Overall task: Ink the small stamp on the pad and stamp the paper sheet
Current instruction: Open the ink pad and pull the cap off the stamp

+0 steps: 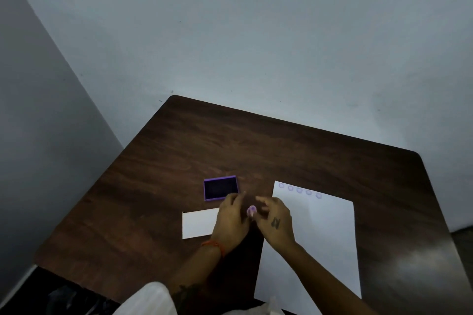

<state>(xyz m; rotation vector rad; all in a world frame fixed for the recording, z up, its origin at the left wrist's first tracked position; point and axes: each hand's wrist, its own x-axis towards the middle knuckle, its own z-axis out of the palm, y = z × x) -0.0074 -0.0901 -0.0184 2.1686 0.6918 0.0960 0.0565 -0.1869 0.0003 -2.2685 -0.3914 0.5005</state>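
A small round stamp (pixel 251 210) with a pale purple face sits between my two hands, its inked face turned up toward me. My right hand (pixel 275 220) pinches it from the right. My left hand (pixel 233 217) touches it from the left; which hand carries it is hard to tell. The open purple ink pad (pixel 220 188) lies just beyond my left hand. The white paper sheet (pixel 317 238) lies to the right, with a row of several faint purple round prints along its far edge.
A smaller white card (pixel 197 224) lies left of my left hand, partly under it. The dark wooden table (pixel 256 140) stands against a pale wall, its corner at the far left. White cloth shows at the bottom edge.
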